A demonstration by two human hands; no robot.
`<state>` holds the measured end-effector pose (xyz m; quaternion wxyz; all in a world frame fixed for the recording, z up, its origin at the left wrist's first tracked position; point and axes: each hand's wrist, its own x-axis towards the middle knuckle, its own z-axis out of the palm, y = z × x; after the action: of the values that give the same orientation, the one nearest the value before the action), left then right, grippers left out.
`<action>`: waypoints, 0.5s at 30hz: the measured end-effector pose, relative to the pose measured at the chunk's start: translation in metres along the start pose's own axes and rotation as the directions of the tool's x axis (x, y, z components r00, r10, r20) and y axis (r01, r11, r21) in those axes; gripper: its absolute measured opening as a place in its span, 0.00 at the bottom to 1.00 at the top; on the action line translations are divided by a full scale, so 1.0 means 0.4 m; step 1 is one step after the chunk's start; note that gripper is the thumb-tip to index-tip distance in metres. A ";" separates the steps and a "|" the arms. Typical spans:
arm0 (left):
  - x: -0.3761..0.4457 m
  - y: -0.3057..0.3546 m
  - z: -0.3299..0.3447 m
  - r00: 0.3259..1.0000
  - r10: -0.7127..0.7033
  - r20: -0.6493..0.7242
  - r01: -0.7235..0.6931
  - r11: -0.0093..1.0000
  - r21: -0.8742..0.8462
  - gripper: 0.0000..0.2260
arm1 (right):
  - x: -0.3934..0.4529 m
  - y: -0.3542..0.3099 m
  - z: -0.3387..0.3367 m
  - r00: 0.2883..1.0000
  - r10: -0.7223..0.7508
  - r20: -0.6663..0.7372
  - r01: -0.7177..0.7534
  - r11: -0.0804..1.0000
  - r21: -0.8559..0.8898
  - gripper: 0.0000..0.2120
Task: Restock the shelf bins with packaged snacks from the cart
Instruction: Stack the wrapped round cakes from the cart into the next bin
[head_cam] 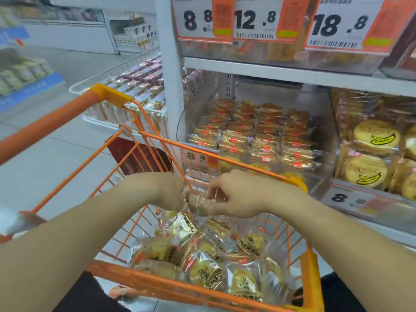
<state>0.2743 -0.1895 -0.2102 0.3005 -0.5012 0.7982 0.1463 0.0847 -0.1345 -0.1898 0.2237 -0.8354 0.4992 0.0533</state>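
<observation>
The white shelf unit [292, 75] fills the view from 12 to 3 o'clock, its upright post at 12. Its middle shelf carries a clear bin [324, 176] packed with rows of flat wrapped cakes [258, 140], and at 3 o'clock sit round cakes printed with bananas [376, 137]. Price cards reading 8.8, 12.8 and 18.8 [337, 23] hang along the top shelf.

The orange wire cart [202, 287] takes up the centre and 6 o'clock, its far rim standing between the hands and the bin. Inside it lies a loose heap of clear-wrapped snack packs [202, 264], tilted every way. A dark red bag [128, 154] hangs beyond the cart at 10 o'clock, and a white wire basket of pink packs [144, 79] stands at 11.

Both hands meet over the cart's middle. The left hand [168, 190] is fisted and the right hand [234, 197] has its fingers [213, 192] curled, both gripping 1 snack pack [198, 201] between them, just above the heap. The pack's long axis seems to run from 9 to 3, though blur hides its detail.
</observation>
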 end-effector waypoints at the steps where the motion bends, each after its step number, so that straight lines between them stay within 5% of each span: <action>1: 0.014 -0.010 0.024 0.998 -0.033 0.055 0.034 0.999 -0.008 0.22 | 0.020 -0.010 0.018 0.996 0.003 0.089 -0.002 1.000 -0.011 0.18; 5: 0.063 -0.009 0.106 0.993 -0.029 0.115 0.045 0.989 -0.137 0.28 | 0.106 -0.023 0.099 0.963 0.030 0.266 -0.022 0.999 -0.036 0.21; 9: 0.091 0.009 0.131 0.999 -0.020 0.041 0.027 0.984 -0.177 0.18 | 0.143 -0.025 0.165 0.922 0.052 0.383 0.000 0.991 -0.134 0.21; 15: 0.101 -0.032 0.121 0.989 0.003 0.147 0.033 0.971 -0.235 0.17 | 0.138 -0.031 0.188 0.894 -0.004 0.447 -0.015 0.999 0.039 0.28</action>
<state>0.2890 -0.1981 -0.2723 0.2973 -0.5275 0.7469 0.2747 0.1328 -0.1424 -0.2703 0.3496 -0.7947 0.4377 0.2340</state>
